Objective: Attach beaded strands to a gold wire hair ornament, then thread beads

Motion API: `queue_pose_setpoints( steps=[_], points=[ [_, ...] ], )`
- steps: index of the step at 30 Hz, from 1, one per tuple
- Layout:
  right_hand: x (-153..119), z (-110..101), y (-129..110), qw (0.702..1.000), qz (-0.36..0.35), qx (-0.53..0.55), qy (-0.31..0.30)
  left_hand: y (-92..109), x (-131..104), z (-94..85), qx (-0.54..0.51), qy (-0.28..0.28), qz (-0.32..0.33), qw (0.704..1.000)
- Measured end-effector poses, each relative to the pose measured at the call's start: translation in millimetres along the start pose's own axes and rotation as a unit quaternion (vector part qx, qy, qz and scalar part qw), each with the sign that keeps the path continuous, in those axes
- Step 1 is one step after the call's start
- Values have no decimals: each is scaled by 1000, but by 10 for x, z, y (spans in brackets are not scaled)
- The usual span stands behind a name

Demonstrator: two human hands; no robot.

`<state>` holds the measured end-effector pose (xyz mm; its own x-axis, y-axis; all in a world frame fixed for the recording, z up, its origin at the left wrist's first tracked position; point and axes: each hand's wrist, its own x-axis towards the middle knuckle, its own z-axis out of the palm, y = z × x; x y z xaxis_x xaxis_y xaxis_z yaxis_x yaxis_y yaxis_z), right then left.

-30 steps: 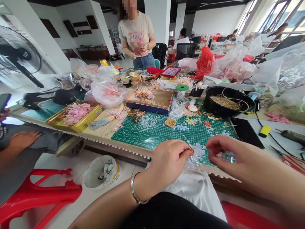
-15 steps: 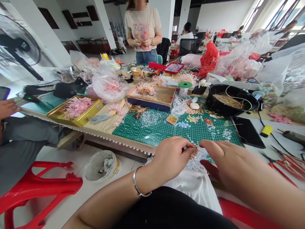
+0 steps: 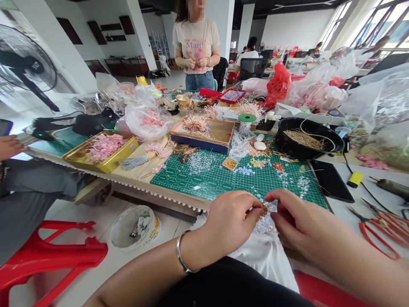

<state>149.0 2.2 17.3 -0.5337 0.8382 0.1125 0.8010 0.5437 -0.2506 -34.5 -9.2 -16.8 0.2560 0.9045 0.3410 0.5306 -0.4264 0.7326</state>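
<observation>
My left hand (image 3: 234, 219), with a silver bangle at the wrist, pinches a gold wire-and-bead piece (image 3: 263, 209) between thumb and fingertips. Clear and pale blue beads hang from that piece over white cloth (image 3: 255, 251) at my lap. Just right of it is my right hand (image 3: 295, 213), thumb and index finger apart around the beads' edge, with nothing seen held between them. Beyond my hands lies a green cutting mat (image 3: 179, 177) with scattered clear beads, blue and yellow petals, and a small square box of gold beads (image 3: 230, 163).
A gold tin (image 3: 111, 164) of pink flowers is at the left, an open box (image 3: 223, 147) in the middle. A black bowl (image 3: 287, 149), a black phone-like slab (image 3: 332, 181) and red-handled pliers (image 3: 377, 238) lie at the right. A person (image 3: 196, 47) stands across the table.
My right thumb and index finger have come a little closer to the beaded piece. The view has shifted slightly. My left hand still pinches the piece.
</observation>
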Motion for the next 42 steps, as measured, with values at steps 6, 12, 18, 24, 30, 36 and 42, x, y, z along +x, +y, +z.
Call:
queue_pose_setpoints(
  steps=[6, 12, 18, 24, 30, 36, 42],
  points=[
    [-16, -9, 95, 997, -71, -4, -11, 48, -35, -62, -32, -89, -33, 995],
    [-79, 16, 151, 991, -50, 96, -72, 31, -27, -166, -154, -252, -124, 948],
    [-140, 1, 169, 980, -93, 152, -86, -66, 179, -193, -258, -377, -175, 872],
    [-221, 25, 144, 988, -61, 130, -62, 34, 352, -239, -34, -365, -49, 929],
    [-186, 0, 119, 991, -26, 126, -39, 403, 308, -226, 148, -195, 146, 959],
    [-189, -102, 153, 991, -22, 129, 17, 436, 150, -199, 124, -123, 153, 973],
    [-170, -149, 111, 996, -20, 79, 40, 473, 129, -163, 98, -112, 154, 977]
  ],
)
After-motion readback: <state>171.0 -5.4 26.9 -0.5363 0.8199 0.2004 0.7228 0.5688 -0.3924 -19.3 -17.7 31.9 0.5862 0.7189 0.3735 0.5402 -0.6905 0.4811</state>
